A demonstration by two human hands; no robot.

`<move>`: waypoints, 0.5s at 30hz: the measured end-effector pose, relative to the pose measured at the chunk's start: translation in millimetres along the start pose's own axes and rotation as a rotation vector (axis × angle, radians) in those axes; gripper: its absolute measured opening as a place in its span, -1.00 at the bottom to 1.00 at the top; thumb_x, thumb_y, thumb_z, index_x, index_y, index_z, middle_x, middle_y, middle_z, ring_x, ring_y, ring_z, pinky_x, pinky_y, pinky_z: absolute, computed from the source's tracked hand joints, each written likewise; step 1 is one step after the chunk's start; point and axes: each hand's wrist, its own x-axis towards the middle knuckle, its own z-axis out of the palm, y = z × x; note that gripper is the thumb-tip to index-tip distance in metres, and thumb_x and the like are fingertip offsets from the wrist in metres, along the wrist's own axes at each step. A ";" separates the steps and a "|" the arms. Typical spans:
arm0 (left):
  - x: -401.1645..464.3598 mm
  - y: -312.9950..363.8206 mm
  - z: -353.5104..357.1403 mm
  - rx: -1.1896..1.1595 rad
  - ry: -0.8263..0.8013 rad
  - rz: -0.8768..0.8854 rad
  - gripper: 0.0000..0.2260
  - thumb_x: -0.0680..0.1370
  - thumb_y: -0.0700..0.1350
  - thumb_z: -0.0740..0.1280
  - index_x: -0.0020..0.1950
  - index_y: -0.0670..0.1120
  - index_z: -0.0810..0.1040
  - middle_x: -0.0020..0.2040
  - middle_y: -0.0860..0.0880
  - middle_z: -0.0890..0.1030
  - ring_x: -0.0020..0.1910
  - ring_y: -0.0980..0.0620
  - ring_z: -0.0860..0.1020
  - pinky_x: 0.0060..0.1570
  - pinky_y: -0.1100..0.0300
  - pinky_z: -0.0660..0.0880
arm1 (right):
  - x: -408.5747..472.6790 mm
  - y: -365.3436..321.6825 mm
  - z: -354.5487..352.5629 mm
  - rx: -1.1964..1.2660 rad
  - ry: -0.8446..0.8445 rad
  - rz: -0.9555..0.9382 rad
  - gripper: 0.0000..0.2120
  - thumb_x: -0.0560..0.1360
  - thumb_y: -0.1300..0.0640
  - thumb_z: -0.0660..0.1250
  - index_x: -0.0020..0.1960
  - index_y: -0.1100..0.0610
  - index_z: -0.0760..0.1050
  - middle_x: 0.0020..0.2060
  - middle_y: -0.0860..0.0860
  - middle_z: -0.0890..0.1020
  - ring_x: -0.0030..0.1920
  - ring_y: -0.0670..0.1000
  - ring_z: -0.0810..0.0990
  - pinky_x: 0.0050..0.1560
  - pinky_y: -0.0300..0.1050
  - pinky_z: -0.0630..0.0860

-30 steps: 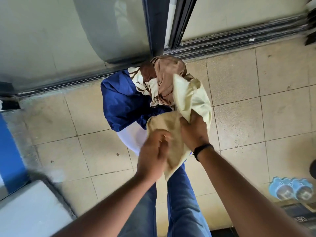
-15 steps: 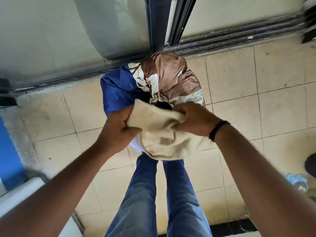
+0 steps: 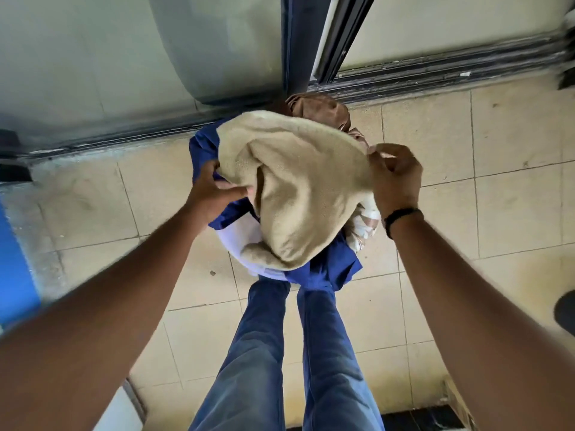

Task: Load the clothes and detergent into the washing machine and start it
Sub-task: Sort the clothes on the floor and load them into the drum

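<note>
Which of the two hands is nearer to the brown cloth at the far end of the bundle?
Right. The right hand pinches the beige towel edge just beside the brown cloth. The left hand holds the bundle's opposite side, by the blue garment.

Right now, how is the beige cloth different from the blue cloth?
The beige cloth looks thick and fuzzy; the blue cloth looks thin and smooth. The beige cloth lies on top of the pile; the blue cloth sits underneath. The right hand pinches the beige cloth; the left hand grips by the blue one. Both are bunched together.
</note>
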 end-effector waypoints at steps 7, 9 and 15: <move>3.2 -15.2 23.0 -0.042 0.123 0.008 -0.49 0.45 -0.24 0.54 0.20 -0.11 0.28 -0.04 -0.08 0.62 -0.17 0.15 0.60 -0.17 0.31 0.55 | -47.6 50.1 44.5 0.018 0.193 0.274 -0.25 0.31 0.00 0.55 0.37 0.14 0.26 0.24 0.16 0.51 0.14 0.16 0.58 0.12 -0.04 0.54; 1.8 -20.1 32.8 -0.192 0.211 -0.048 -0.64 0.44 -0.18 0.55 0.09 -0.11 0.43 -0.10 -0.10 0.64 -0.15 0.04 0.62 -0.08 0.18 0.56 | -67.0 67.8 54.4 0.020 0.186 0.361 -0.27 0.31 0.02 0.56 0.33 0.13 0.25 0.21 0.07 0.55 0.14 0.12 0.57 0.12 -0.04 0.51; -5.3 -27.7 62.7 -0.273 0.144 -0.241 -0.90 0.58 -0.05 0.40 -0.14 0.02 0.59 -0.07 -0.01 0.64 -0.01 0.00 0.57 0.11 0.04 0.49 | -86.8 95.2 73.5 -0.054 -0.091 0.462 -0.74 0.53 0.12 0.33 0.17 0.23 0.54 0.09 0.16 0.66 0.12 0.23 0.60 0.07 -0.01 0.48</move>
